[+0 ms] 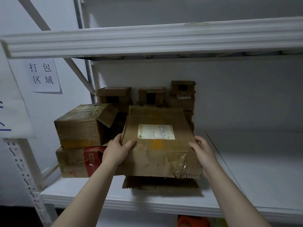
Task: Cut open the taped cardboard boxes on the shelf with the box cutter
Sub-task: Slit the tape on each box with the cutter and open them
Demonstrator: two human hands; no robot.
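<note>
Fingers of your left hand [118,149] wrap round the left edge of the flat cardboard box [157,117] and pass out of sight behind it, with the thumb pressed flat on the top face. Your right hand [203,151] grips the box's right edge the same way, thumb on top and fingers curled against the side.

You are working at a white metal shelf [262,177], with its upper beam [147,40] running across above. The box you hold is at the near middle of the shelf, its top face turned toward you. A torn flap hangs down its near side over a loose cardboard piece [160,185] lying on the shelf. Whether the box rests on that piece or is lifted off it cannot be told.

To the left, touching your box, stands a stack of two: a taped box [78,126] with one flap open, on top of a brown and red box [73,161]. Behind, against the far wall, are several small open boxes [150,95].

A paper sign [43,76] with printed characters is on the left wall. A pale shipping label [155,131] sits centred on your box's top face, and a patch of clear tape [179,163] is crumpled on the hanging flap near your right wrist.
</note>
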